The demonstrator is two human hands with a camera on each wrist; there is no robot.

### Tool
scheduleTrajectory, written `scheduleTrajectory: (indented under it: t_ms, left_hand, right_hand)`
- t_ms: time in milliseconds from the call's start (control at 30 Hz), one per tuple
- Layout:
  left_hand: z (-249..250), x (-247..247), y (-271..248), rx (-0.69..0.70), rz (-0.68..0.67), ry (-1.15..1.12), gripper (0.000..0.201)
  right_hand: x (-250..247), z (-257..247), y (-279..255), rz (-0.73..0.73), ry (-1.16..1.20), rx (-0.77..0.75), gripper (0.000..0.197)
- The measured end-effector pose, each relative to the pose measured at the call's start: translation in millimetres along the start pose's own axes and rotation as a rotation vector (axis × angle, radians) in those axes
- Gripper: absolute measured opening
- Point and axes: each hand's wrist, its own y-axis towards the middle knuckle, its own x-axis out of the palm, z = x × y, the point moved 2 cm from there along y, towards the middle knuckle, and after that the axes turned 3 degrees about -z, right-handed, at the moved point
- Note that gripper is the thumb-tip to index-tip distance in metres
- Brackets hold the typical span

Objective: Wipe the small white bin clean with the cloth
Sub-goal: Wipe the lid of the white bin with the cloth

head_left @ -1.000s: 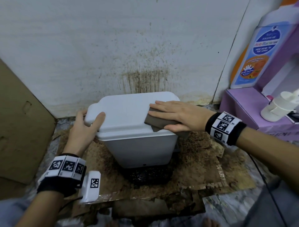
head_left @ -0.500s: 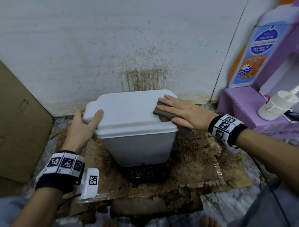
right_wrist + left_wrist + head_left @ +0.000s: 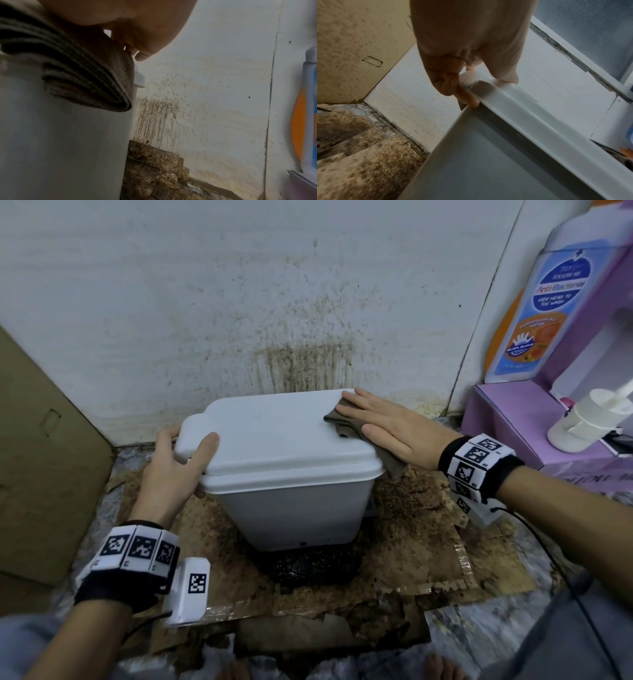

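The small white bin (image 3: 294,508) stands on stained cardboard against the wall, its lid (image 3: 274,436) closed. My left hand (image 3: 178,463) grips the lid's left tab, thumb on top and fingers curled under the rim (image 3: 488,86). My right hand (image 3: 387,426) lies flat, fingers straight, pressing a folded brown cloth (image 3: 342,419) onto the lid's far right corner. Part of the cloth (image 3: 82,75) hangs over the bin's right side (image 3: 60,135). Most of the cloth is hidden under my palm.
A splattered white wall (image 3: 274,302) rises just behind the bin. A cardboard sheet (image 3: 41,446) leans at the left. At the right are a purple box (image 3: 513,422), a large wash bottle display (image 3: 555,302) and a white pump bottle (image 3: 589,419). Dirty cardboard (image 3: 411,559) covers the floor.
My right hand has slid the cloth from the lid's near right edge toward its far right corner. My left hand has kept its grip on the lid's left tab.
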Motion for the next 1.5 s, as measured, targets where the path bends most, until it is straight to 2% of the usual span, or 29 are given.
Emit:
scheduleTrajectory:
  t_ms: [500,700,967,1100,1500]
  left_hand:
    - [0,-1,-2,-0.021,-0.015,-0.012,0.064]
    - [3,0,-2,-0.028,-0.019,0.001,0.062]
    - [-3,-1,2,-0.032,-0.029,-0.018,0.064]
    - [-5,-2,3,-0.011,-0.023,0.006,0.055]
    - [-12,-2,8,0.005,-0.012,0.014,0.055]
  right_hand:
    - [1,-20,-1,-0.1,-0.201,-0.119,0.058]
    - [4,-27,1,-0.097,-0.272,-0.182,0.063]
    - [3,-31,-3,-0.112,-0.243,-0.146,0.06]
    - [2,-32,-5,-0.121,-0.22,-0.138,0.054]
    - [-4,-34,1,-0.118,-0.385,-0.228,0.057]
